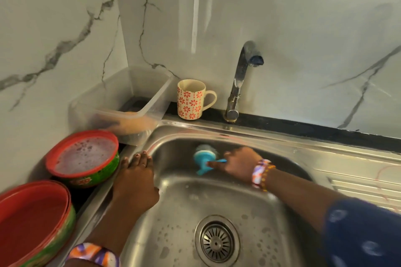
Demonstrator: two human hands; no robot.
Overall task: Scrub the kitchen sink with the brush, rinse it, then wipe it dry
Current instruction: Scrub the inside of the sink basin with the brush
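A stainless-steel kitchen sink (217, 197) fills the lower centre of the frame, its basin spotted with water drops and soap flecks around a round slotted metal drain (217, 241) at bottom centre. A ribbed steel draining board (364, 188) runs off to the right edge. White marble-patterned wall tiles (282, 17) with grey veins cover the upper half, meeting in a corner at upper left. A curved chrome tap (237, 84) rises from the black ledge behind the basin, right of centre.

The right hand (238, 163), in the middle of the frame, grasps the handle of a blue round-headed scrubbing brush (205, 156), whose head presses against the basin's far wall. The left hand (136, 178), left of centre, lies flat with fingers straight on the sink's left rim, gripping nothing.

Beside the tap stands a cream ceramic mug with red flower print (191, 99). Left of it sits a clear plastic rectangular tub (121, 102). At lower left, a red-and-green plastic bowl of foamy water (84, 156) sits above a stack of red plastic bowls (34, 223).
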